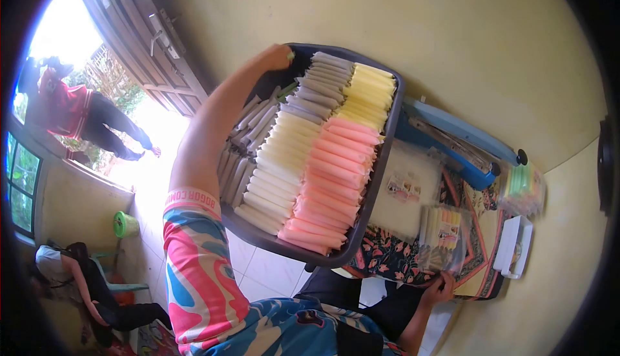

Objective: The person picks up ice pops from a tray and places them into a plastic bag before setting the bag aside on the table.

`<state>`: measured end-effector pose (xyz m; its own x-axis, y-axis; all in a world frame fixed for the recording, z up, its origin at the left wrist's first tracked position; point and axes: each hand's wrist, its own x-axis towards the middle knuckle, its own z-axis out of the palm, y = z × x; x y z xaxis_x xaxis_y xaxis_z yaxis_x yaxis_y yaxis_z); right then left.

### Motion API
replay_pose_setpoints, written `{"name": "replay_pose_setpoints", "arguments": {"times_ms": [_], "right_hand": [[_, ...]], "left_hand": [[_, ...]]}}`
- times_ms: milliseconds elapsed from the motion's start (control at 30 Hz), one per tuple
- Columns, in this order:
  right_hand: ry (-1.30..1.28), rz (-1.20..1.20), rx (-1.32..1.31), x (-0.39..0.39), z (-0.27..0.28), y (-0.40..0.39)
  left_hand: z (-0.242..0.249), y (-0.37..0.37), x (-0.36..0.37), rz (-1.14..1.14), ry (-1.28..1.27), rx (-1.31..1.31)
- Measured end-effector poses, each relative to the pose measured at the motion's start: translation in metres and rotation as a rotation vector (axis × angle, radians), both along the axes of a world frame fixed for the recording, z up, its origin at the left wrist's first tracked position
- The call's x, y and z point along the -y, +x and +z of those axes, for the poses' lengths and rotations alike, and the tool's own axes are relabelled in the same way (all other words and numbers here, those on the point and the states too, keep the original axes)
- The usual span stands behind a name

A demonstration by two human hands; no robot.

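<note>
A dark grey plastic tub fills the middle of the view, tilted. Slim filled plastic tubes, resembling ice pops, lie in it in rows: grey tubes, yellow tubes, cream tubes and pink tubes. Looser grey tubes lie along its left side. My left hand is closed around the tub's upper left rim. Low on the right, my right hand has its fingers bent at the lower edge of a clear plastic pack of multicoloured tubes, apparently pinching it.
A blue heat sealer stands on the table with the patterned cloth. Beside it are another tube pack and a white holder. Left are an open door, one person outside, another seated, and a green bucket.
</note>
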<state>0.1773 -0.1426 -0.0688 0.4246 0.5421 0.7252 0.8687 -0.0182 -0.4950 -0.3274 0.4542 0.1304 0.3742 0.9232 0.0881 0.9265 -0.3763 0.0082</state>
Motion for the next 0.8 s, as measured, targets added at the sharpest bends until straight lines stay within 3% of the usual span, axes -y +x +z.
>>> {"name": "replay_pose_setpoints", "arguments": {"times_ms": [33, 100, 200, 300, 367, 433, 567, 633, 700, 800], "right_hand": [[0.001, 0.003, 0.004, -0.001, -0.001, 0.001], [0.004, -0.003, -0.017, -0.001, -0.002, 0.001], [0.004, -0.003, -0.022, 0.001, -0.005, 0.001], [-0.008, -0.013, 0.01, 0.003, -0.005, 0.003], [-0.016, -0.014, 0.012, 0.003, -0.003, 0.002], [-0.015, -0.007, -0.013, 0.002, -0.001, 0.0], [-0.01, -0.002, 0.001, 0.001, 0.0, -0.002], [-0.005, 0.012, -0.002, 0.0, 0.004, -0.004], [-0.022, 0.023, -0.021, 0.0, 0.008, -0.006], [0.002, 0.048, -0.008, -0.002, 0.011, -0.007]], "left_hand": [[-0.002, 0.003, 0.0, -0.071, -0.132, -0.224], [-0.017, 0.017, 0.007, -0.116, -0.121, -0.388], [-0.033, 0.029, 0.017, -0.106, -0.309, -0.347], [-0.057, 0.02, 0.001, -0.151, -0.246, -0.295], [-0.062, 0.018, -0.009, -0.109, -0.402, -0.312], [-0.032, 0.029, 0.015, -0.029, -0.525, -0.308], [-0.059, 0.013, -0.016, -0.057, -0.552, -0.333], [-0.045, 0.017, -0.002, 0.062, -0.621, -0.336], [-0.041, 0.016, 0.011, 0.108, -0.715, -0.166], [-0.036, 0.024, 0.021, 0.086, -0.76, -0.182]]}}
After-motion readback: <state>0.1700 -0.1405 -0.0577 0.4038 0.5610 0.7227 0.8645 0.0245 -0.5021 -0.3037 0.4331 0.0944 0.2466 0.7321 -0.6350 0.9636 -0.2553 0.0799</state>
